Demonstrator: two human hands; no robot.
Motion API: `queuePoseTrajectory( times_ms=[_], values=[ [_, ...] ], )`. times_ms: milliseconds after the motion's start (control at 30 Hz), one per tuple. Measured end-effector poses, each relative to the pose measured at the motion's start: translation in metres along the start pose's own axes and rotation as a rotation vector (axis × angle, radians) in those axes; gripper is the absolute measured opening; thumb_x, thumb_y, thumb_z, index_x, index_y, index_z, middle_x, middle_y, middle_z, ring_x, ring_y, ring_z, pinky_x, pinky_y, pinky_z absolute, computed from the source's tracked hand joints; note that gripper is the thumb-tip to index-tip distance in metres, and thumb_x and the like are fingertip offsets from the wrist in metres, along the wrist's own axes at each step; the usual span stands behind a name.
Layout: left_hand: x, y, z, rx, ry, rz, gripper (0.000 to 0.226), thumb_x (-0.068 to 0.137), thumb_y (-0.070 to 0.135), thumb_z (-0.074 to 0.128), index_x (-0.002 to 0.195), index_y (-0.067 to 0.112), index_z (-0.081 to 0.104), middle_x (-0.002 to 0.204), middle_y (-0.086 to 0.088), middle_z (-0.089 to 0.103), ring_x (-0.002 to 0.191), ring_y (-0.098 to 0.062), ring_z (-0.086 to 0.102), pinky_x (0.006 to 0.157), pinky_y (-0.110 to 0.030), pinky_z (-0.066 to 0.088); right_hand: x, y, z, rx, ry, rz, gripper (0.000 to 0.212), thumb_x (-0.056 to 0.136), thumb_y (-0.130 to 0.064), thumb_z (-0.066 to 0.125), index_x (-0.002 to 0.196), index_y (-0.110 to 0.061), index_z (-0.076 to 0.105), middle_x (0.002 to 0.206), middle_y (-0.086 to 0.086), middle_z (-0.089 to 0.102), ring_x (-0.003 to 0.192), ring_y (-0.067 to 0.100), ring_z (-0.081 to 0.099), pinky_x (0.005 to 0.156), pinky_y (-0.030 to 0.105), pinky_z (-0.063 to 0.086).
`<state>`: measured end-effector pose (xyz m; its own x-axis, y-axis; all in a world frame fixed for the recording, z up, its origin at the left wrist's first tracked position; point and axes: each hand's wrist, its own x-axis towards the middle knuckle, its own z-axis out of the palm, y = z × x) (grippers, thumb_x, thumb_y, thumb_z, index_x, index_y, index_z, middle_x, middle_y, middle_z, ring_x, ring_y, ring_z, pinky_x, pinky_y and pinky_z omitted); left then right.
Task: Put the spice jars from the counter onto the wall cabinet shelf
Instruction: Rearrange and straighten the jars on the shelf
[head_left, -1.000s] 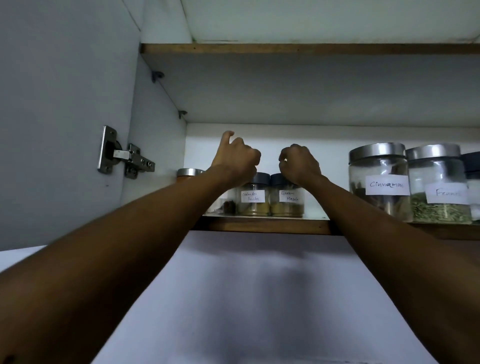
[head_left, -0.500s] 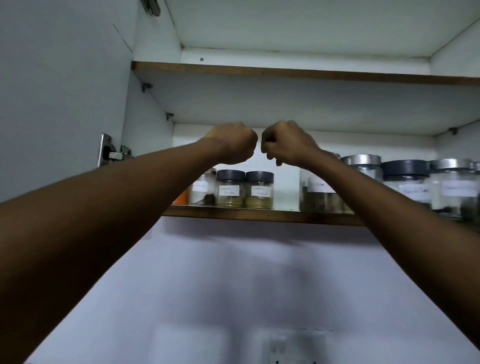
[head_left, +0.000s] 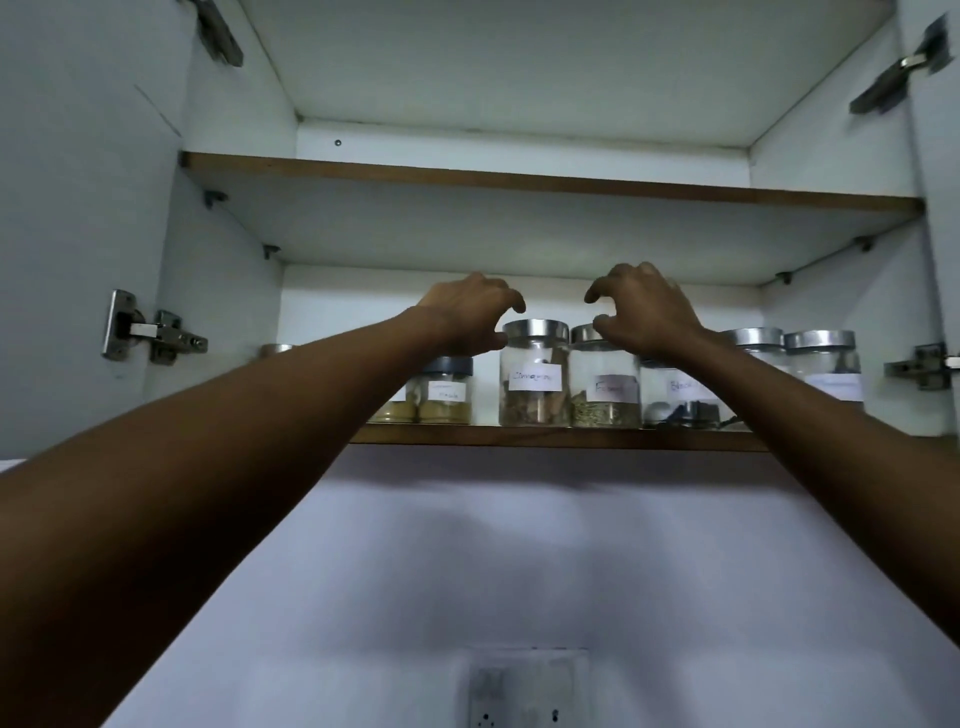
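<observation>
So both bare forearms reach up from the bottom corners into the open wall cabinet, and neither hand is actually holding anything. The left hand (head_left: 467, 317) is in a loose claw, fingers bent but spread, right up against the left side of the Cinnamon jar (head_left: 534, 384), with the thumb by the lid; can't tell if it's touching. The right hand (head_left: 644, 312) is the same kind of half-open claw, thumb and fingertips over the steel lid of the Fennel jar (head_left: 605, 397), grip not closed. All the jars are upright in 1 row on the lower shelf (head_left: 545, 437), close to its wooden front edge. The Cinnamon and Fennel jars stand side by side, pretty much touching. To their left is a small dark-lidded jar (head_left: 449, 397) of yellowish powder, with another mostly hidden behind the left forearm. To the right, a jar with a label starting "Black" (head_left: 680, 400) is half covered by the right wrist, then 2 more steel-lidded jars (head_left: 821, 358). Metal hinges (head_left: 150, 332) sit on both cabinet sides. Above is the upper shelf (head_left: 519, 182), and on the wall under the cabinet there's a socket plate (head_left: 527, 691).
</observation>
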<state>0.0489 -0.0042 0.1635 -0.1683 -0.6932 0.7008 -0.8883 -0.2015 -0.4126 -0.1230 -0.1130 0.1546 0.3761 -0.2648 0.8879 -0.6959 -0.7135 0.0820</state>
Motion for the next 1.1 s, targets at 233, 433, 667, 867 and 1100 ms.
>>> queuePoseTrajectory(
  times_ms=[233,433,667,867,1100],
  values=[
    [0.012,0.018,0.019,-0.25,-0.264,-0.128,0.076,0.074,0.011,0.077,0.137,0.007,0.034,0.135,-0.014,0.047,0.121,-0.029,0.046,0.101,-0.041,0.04,-0.009,0.027,0.006,-0.07,-0.224,0.034,0.053,0.088,-0.035,0.055,0.133,-0.011,0.046,0.143,0.012,0.042,0.134,0.029,0.035,0.111,0.05,0.016],
    [0.014,0.015,0.023,-0.256,-0.198,-0.118,0.084,0.069,0.013,0.081,0.138,0.012,0.034,0.135,-0.01,0.046,0.122,-0.028,0.044,0.096,-0.035,0.037,-0.014,0.03,0.007,-0.024,-0.224,0.001,0.012,0.084,-0.021,0.054,0.088,-0.01,0.053,0.094,0.005,0.058,0.098,0.029,0.057,0.109,0.05,0.017],
    [0.017,0.012,0.019,-0.043,-0.21,-0.094,0.081,0.075,0.019,0.075,0.142,0.019,0.031,0.138,-0.011,0.041,0.127,-0.031,0.036,0.098,-0.043,0.04,-0.011,0.031,0.009,-0.134,-0.195,-0.073,0.024,0.076,-0.01,0.058,0.1,-0.009,0.056,0.1,0.008,0.06,0.099,0.028,0.056,0.11,0.052,0.016],
    [0.019,0.017,0.016,-0.105,-0.191,-0.075,0.038,0.088,0.006,0.043,0.126,0.007,0.047,0.123,-0.022,0.051,0.114,-0.036,0.045,0.091,-0.038,0.039,-0.008,0.031,0.005,-0.168,-0.186,-0.127,0.024,0.073,-0.005,0.057,0.096,-0.009,0.059,0.093,0.007,0.064,0.096,0.03,0.057,0.106,0.045,0.024],
    [0.02,0.016,0.023,-0.215,-0.235,-0.143,0.042,0.093,0.002,0.036,0.134,0.0,0.041,0.131,-0.023,0.05,0.118,-0.035,0.047,0.096,-0.039,0.038,-0.003,0.025,0.006,-0.149,-0.188,-0.184,0.03,0.073,0.001,0.051,0.059,-0.022,0.036,0.059,-0.005,0.04,0.073,0.024,0.041,0.091,0.038,0.03]
  ],
)
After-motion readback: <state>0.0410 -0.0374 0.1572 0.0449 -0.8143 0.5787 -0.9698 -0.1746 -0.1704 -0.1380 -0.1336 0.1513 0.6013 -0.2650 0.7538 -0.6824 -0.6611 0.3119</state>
